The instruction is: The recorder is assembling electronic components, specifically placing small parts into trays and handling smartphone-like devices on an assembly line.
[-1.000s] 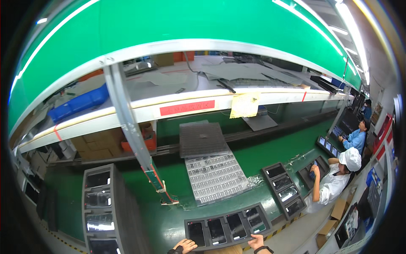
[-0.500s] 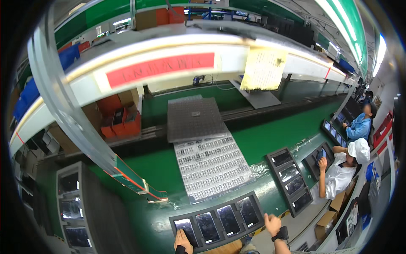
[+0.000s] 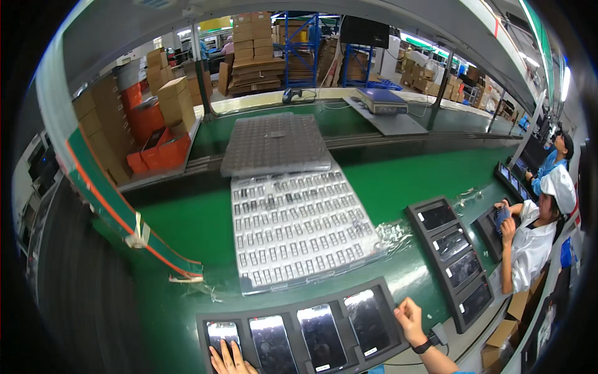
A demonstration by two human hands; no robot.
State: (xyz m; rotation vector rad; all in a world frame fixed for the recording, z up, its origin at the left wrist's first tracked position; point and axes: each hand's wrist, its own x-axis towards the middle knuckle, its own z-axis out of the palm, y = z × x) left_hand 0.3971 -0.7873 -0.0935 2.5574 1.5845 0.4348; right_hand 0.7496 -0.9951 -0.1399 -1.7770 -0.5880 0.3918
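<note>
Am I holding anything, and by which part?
Left hand rests on the leftmost phone, no grip visible; right hand curls beside that phone's tray, hold unclear.

Dark grey tray (image 3: 293, 327), four compartments in a row, flat on the green counter (image 3: 171, 234) near edge, running slightly askew, right end farther from me. One phone per compartment, face up, black glossy screens with light glare. Leftmost phone (image 3: 222, 328) has its lower part hidden under the left hand (image 3: 233, 360). Second phone (image 3: 274, 346), third phone (image 3: 322, 340) and rightmost phone (image 3: 372, 321) uncovered (small white labels at the bottom of these last two).
</note>
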